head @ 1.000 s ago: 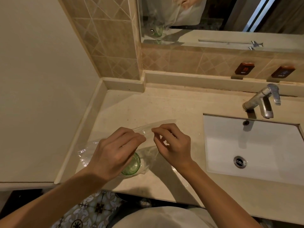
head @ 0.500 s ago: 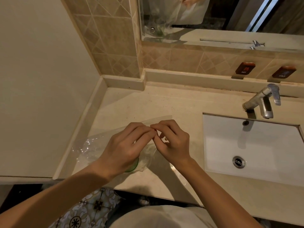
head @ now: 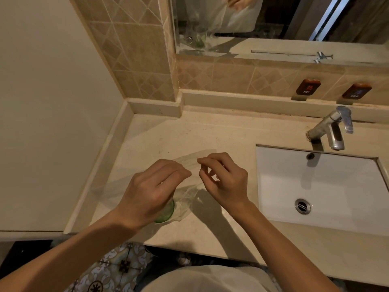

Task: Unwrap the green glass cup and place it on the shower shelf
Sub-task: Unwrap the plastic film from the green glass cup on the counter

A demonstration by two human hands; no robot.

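The sink (head: pixel 315 186) and tap (head: pixel 328 131) lie right of the wrapper (head: pixel 185 199) on the counter (head: pixel 189 131). The wrapper holds a green cup (head: pixel 167 212), half hidden by the left hand (head: pixel 151 190). Both hands, the right hand (head: pixel 225 180) too, pinch the wrapper's top edge.

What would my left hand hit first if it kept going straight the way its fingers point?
Probably the right hand: the left hand points its fingertips up and rightward at it across a small gap over the plastic wrap; depth is unclear.

Single head-worn view, looking steeply down, close over countertop (head: pixel 210 131), sink (head: pixel 315 186) at right
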